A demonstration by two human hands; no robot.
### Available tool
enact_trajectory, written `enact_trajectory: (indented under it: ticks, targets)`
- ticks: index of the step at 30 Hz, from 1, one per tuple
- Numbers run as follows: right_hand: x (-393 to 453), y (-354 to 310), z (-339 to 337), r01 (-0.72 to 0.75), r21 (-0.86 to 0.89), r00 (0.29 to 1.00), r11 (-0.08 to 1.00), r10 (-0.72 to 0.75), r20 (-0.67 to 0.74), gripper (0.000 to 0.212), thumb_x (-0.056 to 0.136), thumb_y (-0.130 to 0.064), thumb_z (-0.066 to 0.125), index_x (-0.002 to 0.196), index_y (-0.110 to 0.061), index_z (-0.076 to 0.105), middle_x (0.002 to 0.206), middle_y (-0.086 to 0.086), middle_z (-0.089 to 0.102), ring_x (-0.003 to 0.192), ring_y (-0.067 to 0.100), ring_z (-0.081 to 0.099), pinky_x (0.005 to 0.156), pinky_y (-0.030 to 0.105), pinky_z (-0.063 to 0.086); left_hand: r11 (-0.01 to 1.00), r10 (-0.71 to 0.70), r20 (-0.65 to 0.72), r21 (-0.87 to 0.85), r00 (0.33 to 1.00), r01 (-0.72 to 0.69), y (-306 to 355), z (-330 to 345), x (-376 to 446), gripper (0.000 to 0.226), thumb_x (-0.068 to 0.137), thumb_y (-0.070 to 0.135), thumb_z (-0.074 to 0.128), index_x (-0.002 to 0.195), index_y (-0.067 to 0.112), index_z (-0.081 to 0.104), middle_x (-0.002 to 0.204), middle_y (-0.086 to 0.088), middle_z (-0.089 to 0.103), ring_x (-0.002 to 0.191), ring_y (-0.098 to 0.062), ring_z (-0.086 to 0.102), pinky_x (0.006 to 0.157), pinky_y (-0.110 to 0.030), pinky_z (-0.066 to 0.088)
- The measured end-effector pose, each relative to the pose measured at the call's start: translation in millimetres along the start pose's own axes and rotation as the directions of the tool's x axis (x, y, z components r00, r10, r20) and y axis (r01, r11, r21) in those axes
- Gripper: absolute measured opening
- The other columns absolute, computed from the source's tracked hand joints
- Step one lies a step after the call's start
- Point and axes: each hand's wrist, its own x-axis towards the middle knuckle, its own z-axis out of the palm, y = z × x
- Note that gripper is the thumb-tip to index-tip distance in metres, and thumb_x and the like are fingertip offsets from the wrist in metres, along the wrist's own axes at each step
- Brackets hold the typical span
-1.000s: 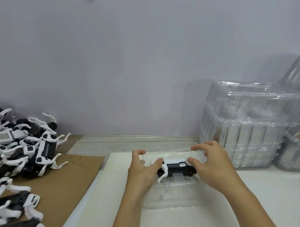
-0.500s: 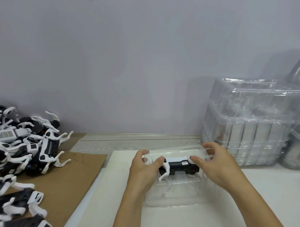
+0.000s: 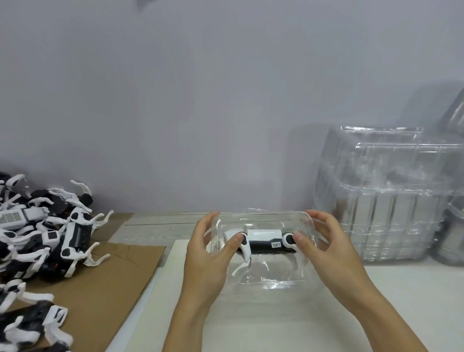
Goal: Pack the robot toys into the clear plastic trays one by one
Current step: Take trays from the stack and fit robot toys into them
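1. Far left, a big pile of toys (image 3: 35, 235) lies on brown cardboard (image 3: 118, 269). They are black and white, hard and shiny, with thin curved white legs that stick out and tangle. None of these is packed yet, so I think most of the job is left.

2. The cardboard is flat and dull. Next to it is a smooth white board (image 3: 257, 333) where the packing happens.

3. The left hand (image 3: 210, 258) holds the left end of the tray (image 3: 263, 280). Its fingers curl round the far rim and its thumb presses on the toy's round white joint.

4. In the middle, one toy (image 3: 264, 240) lies on its side inside the tray. Its body is a long block, white on top and black below, with a tiny label. A bent white leg hangs down at each end. It looks almost seated, but I cannot tell if it has gone all the way in.

5. The tray is thin, see-through plastic with round corners and shiny bumps. It looks like it would bend easily.

6. The right hand (image 3: 330, 246) holds the right end of the tray the same way, fingers curled over the rim, thumb on the other round joint.

7. Far right, tall stacks of trays (image 3: 394, 196) stand by the wall, near the right hand. They are clear and ribbed. I cannot tell if any has a toy inside.
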Motion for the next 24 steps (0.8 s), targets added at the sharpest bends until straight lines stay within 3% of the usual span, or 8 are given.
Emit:
enact_trajectory:
  ticks: [2,4,7,10,15,18,21,24]
  targets:
    - [0.1,-0.2,-0.6,0.01,0.005,1.0,1.0,-0.01,-0.007,0.04,0.088,-0.025,0.073,0.121,-0.04,0.055,0.131,-0.016,0.059,0.123,0.007,0.057,0.106,0.034,0.046,1.0,0.017,-0.002,0.01,1.0,-0.017,2.1,0.1,-0.5,0.057,0.067,0.051,0.077,0.12,0.049,0.054,0.128,0.031,0.053,0.123,0.006,0.048,0.093,-0.019,0.041]
    - [-0.3,-0.2,-0.8,0.019,0.002,1.0,1.0,-0.019,-0.011,0.042,0.088,-0.024,0.073,0.123,-0.038,0.056,0.132,-0.014,0.059,0.125,0.008,0.055,0.11,0.038,0.043,0.999,0.023,-0.008,0.029,1.0,-0.023,3.9,0.2,-0.4,0.054,0.07,0.047,0.078,0.118,0.049,0.054,0.126,0.031,0.053,0.121,0.006,0.049,0.088,-0.013,0.041]
    - [1.0,-0.1,-1.5,0.012,0.003,1.0,1.0,-0.012,-0.006,0.038,0.088,-0.026,0.073,0.12,-0.041,0.058,0.128,-0.015,0.061,0.112,0.003,0.062,0.094,0.025,0.05,0.993,0.026,0.008,0.112,1.0,-0.026,5.3,-3.1,0.8,0.046,0.079,0.038,0.079,0.116,0.053,0.055,0.121,0.031,0.053,0.116,0.006,0.05,0.08,-0.009,0.041]
    - [4.7,0.1,-3.8,-0.018,-0.041,0.999,0.999,0.019,0.036,0.034,0.089,-0.028,0.072,0.113,-0.046,0.059,0.116,-0.02,0.063,0.088,-0.01,0.065,0.067,0.011,0.049,0.971,-0.02,0.089,0.241,0.996,-0.002,6.2,-9.9,3.2,0.043,0.084,0.041,0.074,0.12,0.054,0.055,0.118,0.031,0.05,0.116,-0.004,0.051,0.09,-0.024,0.042]
    - [8.6,6.3,-3.1,-0.144,-0.117,0.985,0.983,0.153,0.078,0.03,0.087,-0.033,0.073,0.107,-0.05,0.059,0.113,-0.019,0.057,0.099,0.002,0.06,0.076,0.026,0.049,0.892,-0.158,0.182,0.448,0.971,0.062,6.8,-17.4,4.9,0.029,0.089,0.049,0.065,0.115,0.05,0.054,0.115,0.011,0.052,0.1,-0.005,0.054,0.075,-0.019,0.04]
    - [7.3,10.2,-0.4,-0.178,-0.161,0.979,0.971,0.191,0.075,0.031,0.087,-0.035,0.073,0.111,-0.047,0.058,0.112,-0.012,0.057,0.097,0.0,0.057,0.067,0.018,0.042,0.824,-0.15,0.198,0.566,0.969,0.012,7.3,-14.0,2.9,0.038,0.092,0.046,0.061,0.128,0.045,0.047,0.128,0.01,0.049,0.112,-0.008,0.048,0.087,-0.024,0.039]
    - [6.4,11.7,0.8,-0.199,-0.2,0.972,0.959,0.219,0.081,0.03,0.087,-0.038,0.073,0.113,-0.043,0.059,0.11,-0.011,0.058,0.092,-0.002,0.056,0.064,0.015,0.039,0.785,0.037,0.262,0.59,0.964,-0.191,16.0,-2.4,-1.9,0.047,0.089,0.048,0.065,0.132,0.046,0.046,0.134,0.027,0.042,0.129,0.001,0.036,0.106,-0.024,0.03]
    - [6.9,11.7,0.7,-0.205,-0.203,0.971,0.957,0.225,0.08,0.031,0.086,-0.038,0.073,0.113,-0.043,0.059,0.11,-0.01,0.059,0.093,0.0,0.059,0.065,0.017,0.042,0.724,0.002,0.431,0.622,0.902,-0.299,24.0,12.0,-8.1,0.064,0.066,0.07,0.072,0.123,0.054,0.047,0.143,0.033,0.032,0.142,0.007,0.012,0.122,-0.037,0.005]
